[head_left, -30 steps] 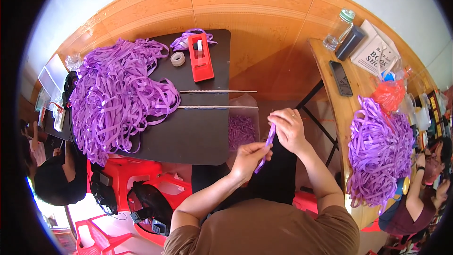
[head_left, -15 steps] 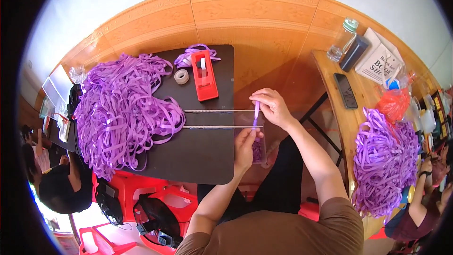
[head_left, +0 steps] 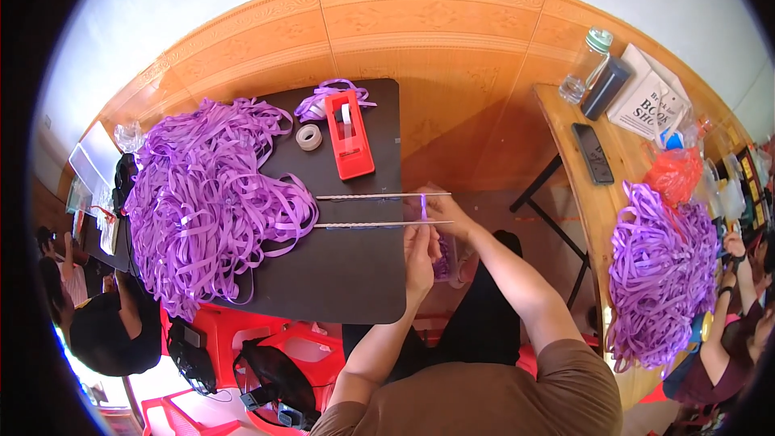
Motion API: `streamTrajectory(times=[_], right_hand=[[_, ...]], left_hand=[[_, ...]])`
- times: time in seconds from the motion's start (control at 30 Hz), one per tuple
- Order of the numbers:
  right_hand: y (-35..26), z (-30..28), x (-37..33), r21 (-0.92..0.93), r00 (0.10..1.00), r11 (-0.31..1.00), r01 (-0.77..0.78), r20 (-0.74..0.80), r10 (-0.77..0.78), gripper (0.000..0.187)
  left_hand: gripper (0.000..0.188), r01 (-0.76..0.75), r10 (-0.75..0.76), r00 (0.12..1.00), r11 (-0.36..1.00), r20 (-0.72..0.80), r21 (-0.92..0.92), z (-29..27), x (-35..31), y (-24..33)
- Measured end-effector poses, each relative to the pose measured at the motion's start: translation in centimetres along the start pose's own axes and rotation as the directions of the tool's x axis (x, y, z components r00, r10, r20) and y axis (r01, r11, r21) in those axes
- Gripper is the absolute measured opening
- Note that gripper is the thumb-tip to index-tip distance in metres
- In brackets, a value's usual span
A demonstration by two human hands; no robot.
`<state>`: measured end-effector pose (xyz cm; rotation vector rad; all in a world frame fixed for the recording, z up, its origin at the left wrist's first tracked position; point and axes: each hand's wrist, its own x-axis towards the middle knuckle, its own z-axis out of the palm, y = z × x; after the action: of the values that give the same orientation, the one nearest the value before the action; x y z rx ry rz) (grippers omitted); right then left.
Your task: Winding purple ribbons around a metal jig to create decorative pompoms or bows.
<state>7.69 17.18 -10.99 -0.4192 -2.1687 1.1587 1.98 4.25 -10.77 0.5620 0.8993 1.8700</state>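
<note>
Two thin metal rods, an upper rod [head_left: 363,195] and a lower rod [head_left: 363,225], stick out side by side past the table's right edge. A strip of purple ribbon [head_left: 424,207] spans them near their free ends. My left hand [head_left: 418,262] is closed just under the lower rod, its fingertips pinching the ribbon. My right hand [head_left: 450,216] is at the rod ends, its fingers bent in beside the ribbon and partly hidden; it appears to grip the ribbon too. A big tangled heap of purple ribbon [head_left: 210,202] lies at the rods' left ends.
On the dark table [head_left: 347,282] are a red tape dispenser [head_left: 350,145] and a tape roll [head_left: 308,137]. The wooden table at right bears a phone [head_left: 592,153], bottle [head_left: 585,64] and another ribbon heap [head_left: 662,274]. Red stools [head_left: 307,347] stand below. Other people sit at both sides.
My right hand has come down from above the upper rod to between the rods. The ribbon now lies across both rods, farther left. My left hand stays near the lower rod.
</note>
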Motion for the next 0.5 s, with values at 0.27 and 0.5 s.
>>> streamTrajectory(times=[0.27, 0.5], right_hand=[[0.2, 5.4, -11.2, 0.5, 0.841, 0.677, -0.54, 0.281, 0.463, 0.034], [2.0, 8.8, -17.2, 0.487, 0.895, 0.752, -0.444, 0.203, 0.397, 0.016]], left_hand=[[0.018, 0.218, -0.209, 0.973, 0.971, -0.095, 0.097, -0.9, -6.3, -1.3], [0.018, 0.212, -0.218, 0.976, 0.967, 0.024, 0.142, -3.4, -9.5, -0.2]])
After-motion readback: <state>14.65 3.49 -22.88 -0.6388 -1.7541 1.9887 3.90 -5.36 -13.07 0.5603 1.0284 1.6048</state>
